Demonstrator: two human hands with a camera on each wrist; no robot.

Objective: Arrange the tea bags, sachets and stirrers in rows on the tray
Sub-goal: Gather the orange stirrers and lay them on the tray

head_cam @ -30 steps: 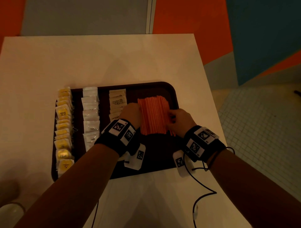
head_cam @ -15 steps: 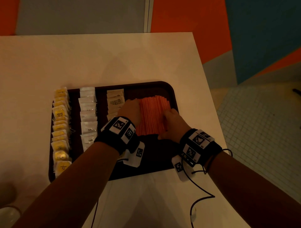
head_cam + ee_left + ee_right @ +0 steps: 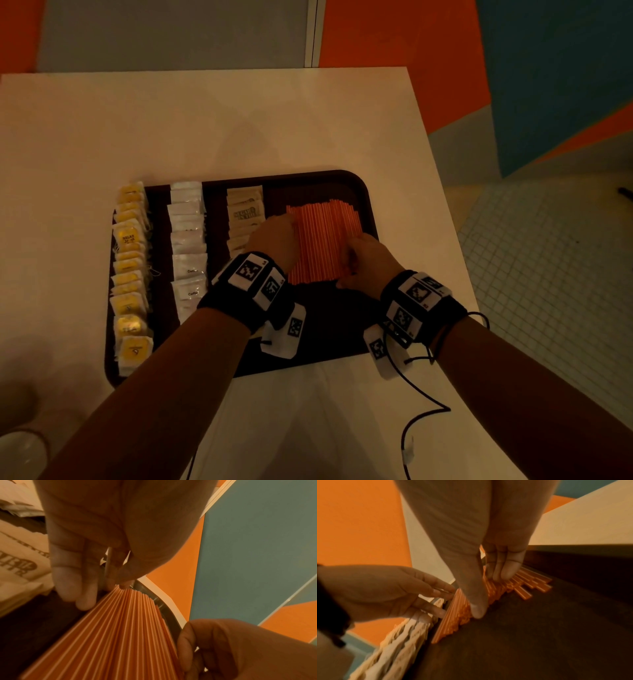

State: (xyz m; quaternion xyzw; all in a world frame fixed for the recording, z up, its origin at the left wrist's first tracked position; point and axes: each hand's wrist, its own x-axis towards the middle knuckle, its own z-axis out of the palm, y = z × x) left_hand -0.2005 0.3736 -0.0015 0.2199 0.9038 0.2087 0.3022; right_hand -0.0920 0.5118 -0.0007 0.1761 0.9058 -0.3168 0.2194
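Observation:
A dark brown tray (image 3: pixel 329 329) lies on the white table. It holds a column of yellow tea bags (image 3: pixel 130 267), a column of white sachets (image 3: pixel 188 240), a column of tan sachets (image 3: pixel 245 212) and a flat pack of orange stirrers (image 3: pixel 318 240). My left hand (image 3: pixel 274 240) presses straight fingers (image 3: pixel 75 574) against the pack's left side. My right hand (image 3: pixel 366 260) rests its fingers on top of the stirrers (image 3: pixel 453 622) at their near right corner. Its thumb is against their near ends. A few stirrers stick out unevenly there.
The table edge runs just right of the tray, with tiled floor beyond it. A pale round vessel (image 3: pixel 20 455) sits at the near left corner. A black cable (image 3: pixel 421 397) trails from my right wristband across the near table. Bare tray floor (image 3: pixel 539 635) lies near the stirrers.
My right hand has slid from the pack's right side onto its near right corner. The stirrers now lie straighter and closer together. My left hand has stayed at the left side.

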